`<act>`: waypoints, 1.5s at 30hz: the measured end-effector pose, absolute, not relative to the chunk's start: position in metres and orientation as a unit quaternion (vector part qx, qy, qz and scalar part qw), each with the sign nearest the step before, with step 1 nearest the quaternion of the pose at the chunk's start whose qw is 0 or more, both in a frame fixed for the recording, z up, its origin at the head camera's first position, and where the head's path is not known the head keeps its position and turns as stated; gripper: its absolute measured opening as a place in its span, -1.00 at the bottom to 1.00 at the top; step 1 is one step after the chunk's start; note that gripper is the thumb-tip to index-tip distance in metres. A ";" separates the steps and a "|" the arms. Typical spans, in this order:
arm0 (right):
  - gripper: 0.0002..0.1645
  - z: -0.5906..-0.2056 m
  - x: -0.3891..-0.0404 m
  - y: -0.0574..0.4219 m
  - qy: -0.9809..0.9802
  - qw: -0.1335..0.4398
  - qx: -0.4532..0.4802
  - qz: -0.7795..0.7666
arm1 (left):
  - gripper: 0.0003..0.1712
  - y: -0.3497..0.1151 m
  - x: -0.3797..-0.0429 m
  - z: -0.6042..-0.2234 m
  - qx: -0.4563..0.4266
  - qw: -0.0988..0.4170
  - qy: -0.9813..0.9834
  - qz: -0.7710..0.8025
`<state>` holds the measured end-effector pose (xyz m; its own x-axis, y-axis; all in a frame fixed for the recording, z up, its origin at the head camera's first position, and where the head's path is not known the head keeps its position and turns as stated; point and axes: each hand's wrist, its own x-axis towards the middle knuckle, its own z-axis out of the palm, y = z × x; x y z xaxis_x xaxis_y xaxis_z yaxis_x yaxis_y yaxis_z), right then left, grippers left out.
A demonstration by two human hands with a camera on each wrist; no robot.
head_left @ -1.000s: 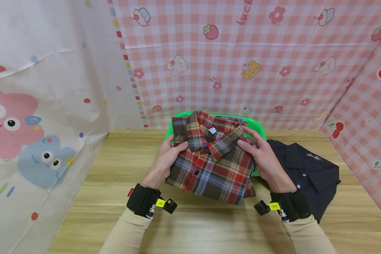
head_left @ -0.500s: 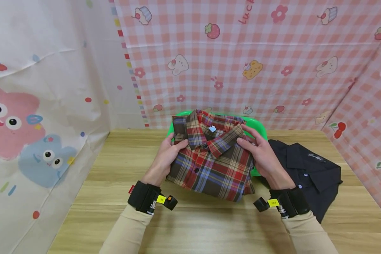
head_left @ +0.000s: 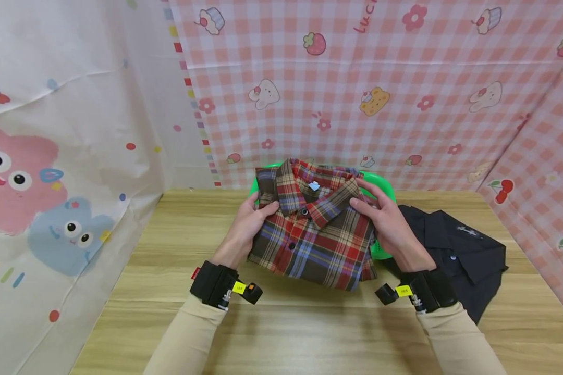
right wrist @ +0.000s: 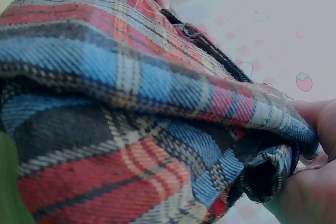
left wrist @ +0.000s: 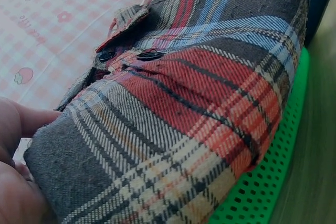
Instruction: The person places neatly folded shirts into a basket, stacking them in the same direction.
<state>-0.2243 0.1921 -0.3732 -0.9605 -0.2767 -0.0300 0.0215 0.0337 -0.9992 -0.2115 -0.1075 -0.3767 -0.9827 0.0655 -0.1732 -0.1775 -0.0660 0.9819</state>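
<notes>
A folded plaid shirt (head_left: 309,234) in red, brown, blue and cream hangs between both hands, its collar toward the back wall. My left hand (head_left: 244,224) grips the shirt's left edge, thumb on top near the collar. On the opposite edge my right hand (head_left: 391,224) pinches the cloth beside the collar, thumb on top and fingers beneath. Behind and below the shirt is a green basket (head_left: 382,187), mostly hidden by it. In the left wrist view the perforated basket wall (left wrist: 262,192) shows under the cloth. Layered folds and a cuff show in the right wrist view.
A dark navy shirt (head_left: 464,255), folded, lies on the wooden table (head_left: 192,229) to the right of the basket, partly behind my right forearm. A pink checked cloth (head_left: 338,140) forms the back wall, with a white printed sheet (head_left: 98,172) at the left.
Both hands and the plaid shirt have shifted slightly toward the back wall, over the basket. The grip on the shirt looks unchanged, and the navy shirt stays on the table.
</notes>
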 end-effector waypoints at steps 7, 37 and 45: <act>-0.17 -0.369 -0.231 0.192 0.706 0.111 -0.091 -0.693 | -0.36 -0.106 -0.216 -0.373 -0.034 0.079 0.668 0.739; -0.20 -0.367 -0.255 0.192 0.710 0.119 -0.056 -0.692 | -0.35 -0.110 -0.232 -0.371 -0.025 0.117 0.597 0.793; -0.20 -0.367 -0.260 0.192 0.702 0.128 -0.043 -0.699 | -0.30 -0.110 -0.239 -0.370 -0.028 0.128 0.591 0.796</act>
<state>-0.2603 0.1918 -0.3665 -0.9635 -0.2397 -0.1192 0.1183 0.0183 -0.9928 -0.2391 -0.1103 -0.3699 -0.9655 0.1714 -0.1960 -0.2371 -0.2679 0.9338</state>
